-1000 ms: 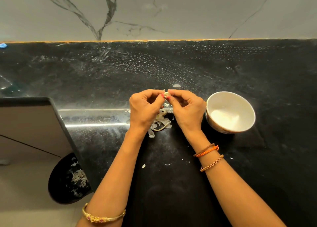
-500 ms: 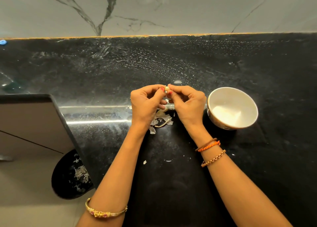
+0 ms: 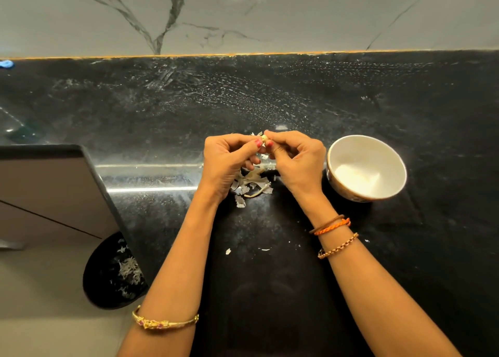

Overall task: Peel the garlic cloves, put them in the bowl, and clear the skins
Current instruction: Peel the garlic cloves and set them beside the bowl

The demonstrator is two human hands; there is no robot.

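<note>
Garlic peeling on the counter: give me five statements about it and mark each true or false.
1. Both hands pinch one garlic clove between their fingertips. True; the left hand and right hand meet on it.
2. The bowl stands to the left of the hands. False: it stands to their right.
3. Loose skins lie on the counter below the hands. True.
4. The bowl is tipped upside down. False: it sits upright, opening upward.
5. The bin on the floor holds no skins. False: pale skins lie inside it.
</note>
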